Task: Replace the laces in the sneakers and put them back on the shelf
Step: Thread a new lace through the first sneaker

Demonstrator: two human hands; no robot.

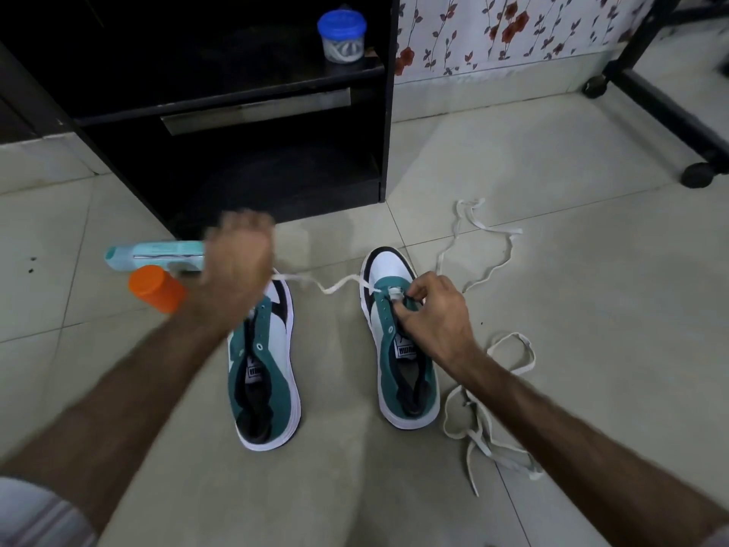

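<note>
Two teal, white and black sneakers stand on the tiled floor, toes pointing away from me. The left sneaker has no lace. My left hand, blurred, grips one end of a white lace that runs to the front eyelets of the right sneaker. Over that shoe's front eyelets, my right hand pinches the lace. The lace's other part trails across the floor behind the right shoe. Another white lace lies loose to the right of the right sneaker.
A black shelf unit stands ahead, with a blue-lidded jar on its upper shelf. An orange-capped container and a pale teal tube lie on the floor left of the shoes. A black wheeled frame is at the far right.
</note>
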